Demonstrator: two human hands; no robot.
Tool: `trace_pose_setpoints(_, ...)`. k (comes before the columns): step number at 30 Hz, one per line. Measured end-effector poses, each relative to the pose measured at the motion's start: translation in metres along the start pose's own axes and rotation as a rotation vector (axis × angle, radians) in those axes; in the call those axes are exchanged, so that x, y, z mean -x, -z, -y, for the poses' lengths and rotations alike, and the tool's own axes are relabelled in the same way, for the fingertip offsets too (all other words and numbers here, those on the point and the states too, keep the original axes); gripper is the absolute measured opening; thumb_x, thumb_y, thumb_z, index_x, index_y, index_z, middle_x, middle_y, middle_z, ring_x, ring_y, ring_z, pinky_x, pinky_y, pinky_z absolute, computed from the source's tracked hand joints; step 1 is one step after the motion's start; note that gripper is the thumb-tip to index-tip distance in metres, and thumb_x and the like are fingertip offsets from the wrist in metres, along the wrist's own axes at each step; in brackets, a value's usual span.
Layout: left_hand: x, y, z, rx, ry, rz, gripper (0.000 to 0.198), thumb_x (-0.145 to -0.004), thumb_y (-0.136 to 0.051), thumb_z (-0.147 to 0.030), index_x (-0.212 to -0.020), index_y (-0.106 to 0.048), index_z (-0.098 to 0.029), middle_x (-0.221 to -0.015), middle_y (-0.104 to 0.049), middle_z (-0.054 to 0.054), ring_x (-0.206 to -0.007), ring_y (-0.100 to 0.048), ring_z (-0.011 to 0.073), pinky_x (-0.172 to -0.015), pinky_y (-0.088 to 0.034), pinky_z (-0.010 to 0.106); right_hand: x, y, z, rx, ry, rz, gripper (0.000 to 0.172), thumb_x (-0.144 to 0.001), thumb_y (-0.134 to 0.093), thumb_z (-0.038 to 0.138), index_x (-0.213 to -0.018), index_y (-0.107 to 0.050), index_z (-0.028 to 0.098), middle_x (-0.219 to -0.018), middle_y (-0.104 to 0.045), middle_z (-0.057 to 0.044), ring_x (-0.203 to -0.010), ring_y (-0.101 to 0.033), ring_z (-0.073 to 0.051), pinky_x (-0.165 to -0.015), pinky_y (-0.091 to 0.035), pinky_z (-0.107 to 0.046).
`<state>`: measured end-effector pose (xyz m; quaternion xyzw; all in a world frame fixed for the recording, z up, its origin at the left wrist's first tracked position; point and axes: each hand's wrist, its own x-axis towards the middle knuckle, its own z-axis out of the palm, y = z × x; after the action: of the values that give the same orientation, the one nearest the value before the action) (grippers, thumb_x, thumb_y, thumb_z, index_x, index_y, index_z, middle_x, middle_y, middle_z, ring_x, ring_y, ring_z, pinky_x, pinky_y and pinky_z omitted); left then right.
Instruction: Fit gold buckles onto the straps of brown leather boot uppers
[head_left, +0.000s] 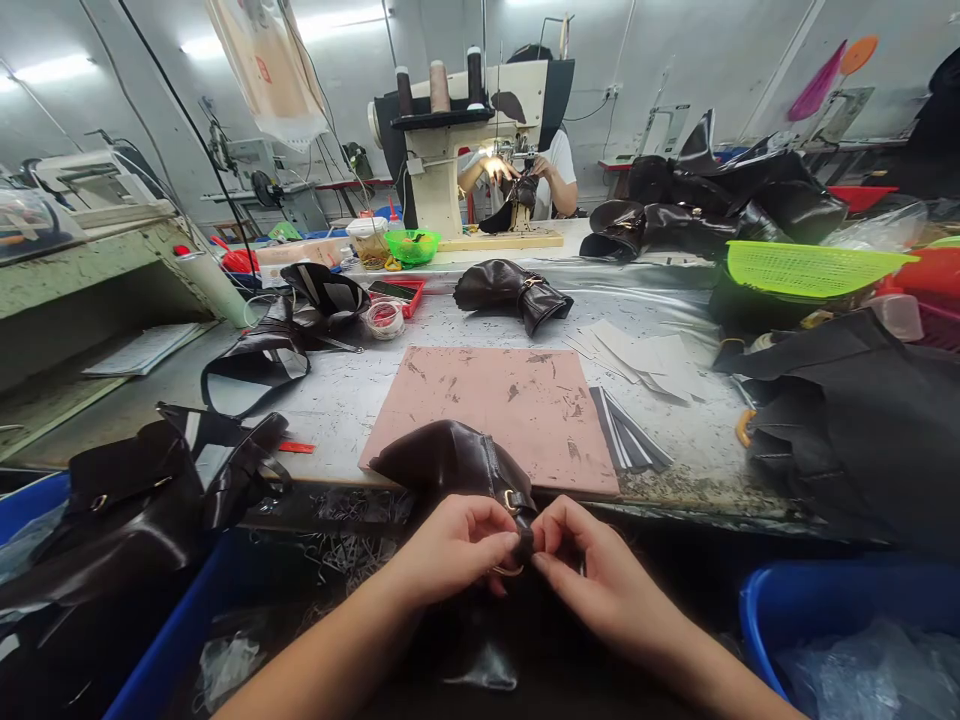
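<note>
A glossy dark brown leather boot upper (450, 455) lies over the table's front edge, its lower part hanging toward me. A thin strap (525, 545) with a gold buckle (511, 499) crosses it. My left hand (472, 545) is closed, thumb and forefinger pinching the strap just below the buckle. From the other side my right hand (574, 555) pinches the same strap, its fingertips almost meeting the left ones. Part of the strap is hidden behind my fingers. Beyond the upper lies a scuffed pink work board (487, 390).
Another boot upper (510, 290) lies behind the board. More uppers hang over a blue bin (165, 630) at left. Paper strips (637, 355), dark leather pieces (847, 430) and a green basket (814, 270) are right. Across the table, a person's hands (551, 180) work at a sewing machine (439, 180).
</note>
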<state>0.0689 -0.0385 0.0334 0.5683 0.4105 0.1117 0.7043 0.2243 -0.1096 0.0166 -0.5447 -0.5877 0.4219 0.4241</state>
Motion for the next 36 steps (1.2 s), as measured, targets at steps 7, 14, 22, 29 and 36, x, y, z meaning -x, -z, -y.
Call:
trace_pose_setpoints(7, 0.000, -0.002, 0.000, -0.328, -0.106, -0.027, 0.007, -0.069, -0.054, -0.020, -0.069, -0.055, -0.014, -0.057, -0.055, -0.002, -0.050, -0.053, 0.0095, -0.047, -0.042, 0.020, 0.001, -0.002, 0.002, 0.054, -0.066, -0.083, 0.020, -0.073, -0.049, 0.017, -0.062, -0.033, 0.022, -0.063, -0.054, 0.002, -0.057, -0.047, -0.012, -0.054, -0.039, -0.024)
trace_pose_setpoints(14, 0.008, -0.001, 0.000, -0.414, -0.254, -0.029, 0.008, -0.078, -0.043, -0.020, -0.073, -0.047, -0.017, -0.063, -0.051, -0.004, -0.050, -0.050, 0.0075, -0.045, -0.041, 0.017, -0.004, 0.018, 0.005, 0.350, 0.075, 0.117, 0.027, -0.070, -0.050, 0.010, -0.094, -0.053, 0.021, -0.097, -0.052, -0.005, -0.086, -0.052, -0.018, -0.075, -0.043, -0.030)
trace_pose_setpoints(22, 0.017, 0.006, -0.004, -0.383, -0.188, 0.035, 0.015, -0.083, -0.044, -0.027, -0.080, -0.054, -0.016, -0.073, -0.055, -0.001, -0.060, -0.056, 0.0104, -0.052, -0.047, 0.020, -0.007, 0.027, 0.002, 0.003, -0.144, 0.323, 0.009, -0.071, -0.054, 0.013, -0.072, -0.048, 0.019, -0.070, -0.048, 0.003, -0.066, -0.045, -0.012, -0.059, -0.038, -0.022)
trace_pose_setpoints(29, 0.022, 0.003, -0.013, -0.730, -0.339, -0.034, 0.010, -0.079, -0.052, -0.022, -0.077, -0.061, -0.019, -0.072, -0.061, -0.001, -0.066, -0.054, 0.0111, -0.061, -0.040, 0.020, -0.006, 0.013, 0.004, -0.139, -0.176, 0.225, 0.008, -0.073, -0.050, 0.014, -0.079, -0.053, 0.018, -0.067, -0.054, 0.002, -0.060, -0.051, -0.012, -0.056, -0.041, -0.023)
trace_pose_setpoints(36, 0.021, -0.008, -0.009, -0.722, -0.380, -0.160, 0.017, -0.085, -0.042, -0.026, -0.076, -0.054, -0.019, -0.072, -0.056, -0.001, -0.064, -0.051, 0.0107, -0.058, -0.038, 0.020, -0.003, 0.013, 0.008, -0.023, -0.058, 0.178, 0.018, -0.080, -0.050, 0.029, -0.076, -0.063, 0.018, -0.072, -0.057, -0.002, -0.068, -0.052, -0.015, -0.063, -0.040, -0.026)
